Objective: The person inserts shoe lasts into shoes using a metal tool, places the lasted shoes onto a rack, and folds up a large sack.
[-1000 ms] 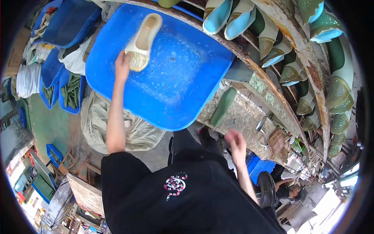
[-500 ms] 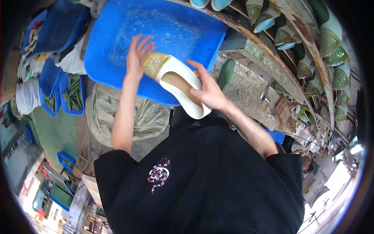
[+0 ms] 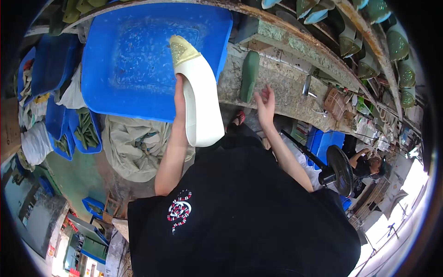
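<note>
A white slip-on shoe (image 3: 205,101) with a glittery gold toe is upright in front of my chest, toe pointing away and its side turned towards me. My left hand (image 3: 180,101) grips it from the left; some of the fingers are hidden behind it. My right hand (image 3: 266,106) is apart from the shoe, fingers spread and holding nothing. It hovers by the near end of a green shoe last (image 3: 250,76) lying on the worn bench (image 3: 286,92).
A large blue tub (image 3: 104,60) stands ahead on the left. Above the bench, wooden racks (image 3: 295,30) carry several gold-toed shoes. A pale cloth sack (image 3: 134,157) lies below the tub. To the right are a black fan (image 3: 340,171) and another person (image 3: 362,164).
My right hand has let go of the shoe and moved right towards the green last. My left hand, open before, now holds the shoe, which has turned onto its side view.
</note>
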The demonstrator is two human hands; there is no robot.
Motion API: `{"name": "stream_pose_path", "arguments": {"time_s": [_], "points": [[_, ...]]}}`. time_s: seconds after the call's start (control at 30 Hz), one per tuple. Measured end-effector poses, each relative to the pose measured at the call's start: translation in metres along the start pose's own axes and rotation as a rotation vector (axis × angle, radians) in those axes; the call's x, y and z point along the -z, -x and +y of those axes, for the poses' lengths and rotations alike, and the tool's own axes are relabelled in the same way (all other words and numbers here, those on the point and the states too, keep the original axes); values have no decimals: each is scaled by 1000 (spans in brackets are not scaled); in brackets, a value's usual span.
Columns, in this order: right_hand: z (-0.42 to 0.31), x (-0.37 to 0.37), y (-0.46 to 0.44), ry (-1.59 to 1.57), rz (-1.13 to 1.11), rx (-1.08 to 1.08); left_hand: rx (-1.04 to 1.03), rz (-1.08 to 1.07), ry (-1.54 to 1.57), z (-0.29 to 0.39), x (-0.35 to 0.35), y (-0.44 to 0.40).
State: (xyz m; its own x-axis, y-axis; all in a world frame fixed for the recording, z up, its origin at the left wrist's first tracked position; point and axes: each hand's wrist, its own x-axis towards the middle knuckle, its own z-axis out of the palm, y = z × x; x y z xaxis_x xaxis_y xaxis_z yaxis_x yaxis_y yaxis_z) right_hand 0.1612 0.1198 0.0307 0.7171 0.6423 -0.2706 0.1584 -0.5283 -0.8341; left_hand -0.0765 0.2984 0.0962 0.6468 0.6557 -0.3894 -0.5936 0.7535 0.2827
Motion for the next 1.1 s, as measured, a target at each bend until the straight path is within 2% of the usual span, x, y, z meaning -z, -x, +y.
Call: {"name": "stream_pose_path", "arguments": {"time_s": [0.03,0.07,0.13,0.17,0.23,0.27,0.3,0.37,0.4,0.47,0.57,0.67,0.73,0.77,0.8,0.87,0.9,1.03,1.1], "points": [[50,-8,-9,169,45,10,-34,123,-50,-3,1,5],[85,-20,-18,168,54,109,-64,239,-96,-10,-2,7],[113,-33,-27,389,-44,310,-41,415,-245,-17,-30,20],[113,-39,-29,362,-27,252,-58,390,-224,-27,-28,27],[115,-54,-30,319,30,188,-200,404,-441,-47,-17,40],[119,-60,-29,308,78,178,-272,475,-470,-59,-28,49],[124,-62,-28,269,134,154,-381,481,-576,-72,-30,53],[140,-47,-34,-235,50,15,-564,463,-730,-96,-31,64],[114,-11,-23,-542,-56,-265,-639,478,-864,-107,-29,67],[90,75,15,-972,-274,-413,-760,470,-1040,-129,-40,69],[65,203,105,-804,-364,-286,-887,435,-1102,-171,-75,63],[59,296,182,-812,-313,-217,-934,291,-1060,-221,-112,58],[38,337,205,-676,-239,87,-974,156,-1014,-260,-140,57],[30,349,214,-690,-190,143,-1013,65,-976,-278,-155,61],[27,358,222,-691,-160,151,-1002,43,-938,-296,-172,66],[24,377,231,-589,14,308,-954,-66,-851,-325,-199,76],[22,392,231,-474,33,394,-940,-115,-803,-342,-219,84],[8,382,223,-380,215,621,-609,-158,-724,-394,-234,102],[12,362,214,-335,322,704,-431,-223,-816,-387,-238,100]]}}
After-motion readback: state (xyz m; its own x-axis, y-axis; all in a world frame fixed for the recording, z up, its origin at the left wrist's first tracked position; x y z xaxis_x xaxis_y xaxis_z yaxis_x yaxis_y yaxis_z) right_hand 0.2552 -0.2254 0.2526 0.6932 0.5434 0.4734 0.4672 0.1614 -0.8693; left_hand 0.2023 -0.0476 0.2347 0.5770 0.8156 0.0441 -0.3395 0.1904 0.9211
